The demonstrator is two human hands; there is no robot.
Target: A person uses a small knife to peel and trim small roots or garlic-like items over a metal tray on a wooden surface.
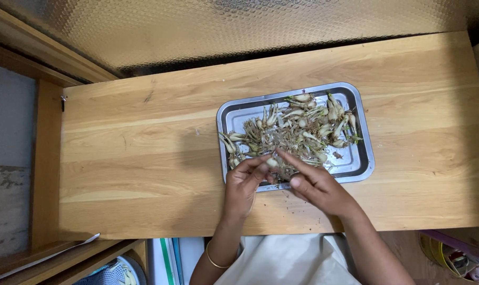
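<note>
We're at a wooden worktop [144, 158] w/ a steel tray [355, 169] sitting near its middle, long axis running left-right. In the tray: a heap of small pale bulbs w/ roots & green stubs [297, 132], spread mostly across the far & right part. One bulb [272, 162] sits at the tray's near edge, btwn our two hands, just ahead of us. Our left hand [242, 184] is nearer: thumb & forefinger pinched on that bulb. Our right hand [316, 186] is beside it, forefinger [292, 160] extended toward the bulb, tip just right of it, other fingers curled loosely, holding nothing we can make out.
</note>
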